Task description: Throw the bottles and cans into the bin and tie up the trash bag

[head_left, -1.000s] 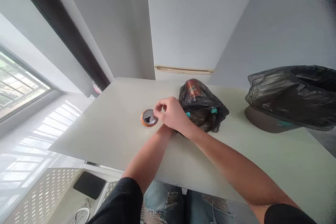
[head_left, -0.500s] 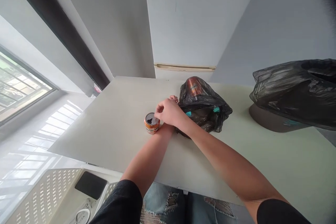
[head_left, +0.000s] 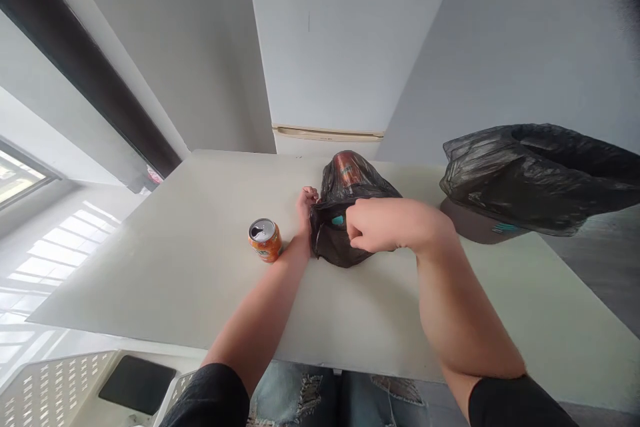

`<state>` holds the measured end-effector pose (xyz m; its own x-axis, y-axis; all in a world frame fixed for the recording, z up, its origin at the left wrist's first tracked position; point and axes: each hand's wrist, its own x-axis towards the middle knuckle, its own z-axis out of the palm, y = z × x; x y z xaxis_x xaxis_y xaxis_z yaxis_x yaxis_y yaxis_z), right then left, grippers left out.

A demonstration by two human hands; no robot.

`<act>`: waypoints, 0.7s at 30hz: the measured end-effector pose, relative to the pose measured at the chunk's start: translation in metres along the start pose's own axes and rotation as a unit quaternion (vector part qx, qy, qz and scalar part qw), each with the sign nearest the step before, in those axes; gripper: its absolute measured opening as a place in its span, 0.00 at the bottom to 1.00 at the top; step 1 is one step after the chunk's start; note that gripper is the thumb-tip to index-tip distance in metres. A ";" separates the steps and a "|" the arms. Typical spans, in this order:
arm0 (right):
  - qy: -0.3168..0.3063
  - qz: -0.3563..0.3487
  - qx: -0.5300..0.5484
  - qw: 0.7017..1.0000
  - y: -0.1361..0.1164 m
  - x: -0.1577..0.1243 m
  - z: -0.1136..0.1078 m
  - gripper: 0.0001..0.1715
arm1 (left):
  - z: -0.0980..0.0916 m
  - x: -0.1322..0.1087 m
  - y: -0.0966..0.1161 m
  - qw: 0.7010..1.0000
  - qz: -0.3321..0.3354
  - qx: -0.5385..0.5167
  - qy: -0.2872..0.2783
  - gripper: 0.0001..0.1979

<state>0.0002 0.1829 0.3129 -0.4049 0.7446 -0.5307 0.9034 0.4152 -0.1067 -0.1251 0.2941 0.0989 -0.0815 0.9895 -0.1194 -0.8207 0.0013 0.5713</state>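
Note:
My left hand (head_left: 306,205) is closed beside the left rim of a black plastic bag (head_left: 336,247) and seems to grip its edge. My right hand (head_left: 393,223) is closed over the bag's mouth, with its fingertips hidden; I cannot make out what they hold. Through the thin plastic at the far end shows an orange-red can (head_left: 347,170). A small teal patch (head_left: 338,220) shows at the bag's mouth. An opened orange drink can (head_left: 265,240) stands upright on the white table (head_left: 200,233), left of my left forearm.
Another black plastic bag (head_left: 525,177) lies over a grey-brown cap (head_left: 480,223) at the right. Below the table's left front edge is a white perforated basket (head_left: 60,380) near a dark flat object (head_left: 137,383). A white fridge (head_left: 330,60) stands behind the table.
My right hand has moved right, from above my left wrist beside the opened can to over the bag's mouth. The view has shifted too. The opened can still stands on the table.

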 end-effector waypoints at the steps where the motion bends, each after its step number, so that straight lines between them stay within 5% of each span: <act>1: -0.021 0.035 -0.012 0.999 0.002 0.000 0.001 0.10 | 0.000 0.003 -0.001 1.000 0.001 -0.003 -0.003 0.18; 12: -0.051 0.150 -0.001 0.987 0.007 0.040 0.009 0.13 | 0.002 0.003 -0.002 1.000 0.024 -0.006 -0.007 0.14; 21: 0.181 0.148 0.033 0.972 0.038 0.021 0.006 0.21 | 0.011 -0.010 -0.005 0.999 0.039 -0.025 0.003 0.08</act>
<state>0.0269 0.2111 0.2930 -0.1372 0.9663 -0.2178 0.9902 0.1284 -0.0540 -0.1139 0.2862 0.1064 -0.1498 0.9854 -0.0815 -0.8394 -0.0832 0.5371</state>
